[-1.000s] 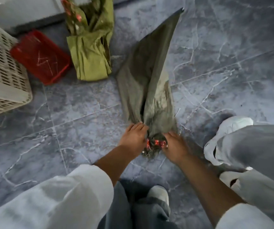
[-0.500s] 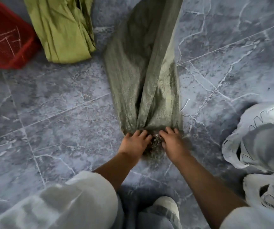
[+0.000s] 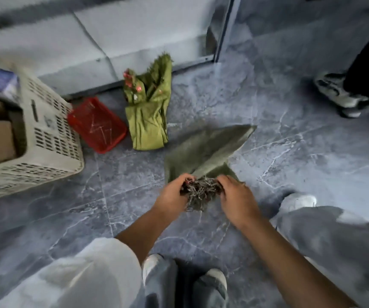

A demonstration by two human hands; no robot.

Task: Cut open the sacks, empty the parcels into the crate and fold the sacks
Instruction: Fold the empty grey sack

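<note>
Grey-green woven sack [image 3: 203,150] lies on tiled floor [image 3: 290,152]; left hand [image 3: 172,196] and right hand [image 3: 237,198] both grip its frayed end.

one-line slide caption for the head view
Left hand and right hand grip the frayed end of a dark green sack; crate at left.

One head-worn wide view, forward and down, near the hands [image 3: 172,193] and floor [image 3: 290,174].

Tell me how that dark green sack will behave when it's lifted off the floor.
Probably floppy: the dark green sack lies flat and creased, bunching where the left hand and right hand grip its frayed end. Likely light, as it looks empty. Its loose threads may snag.
</note>
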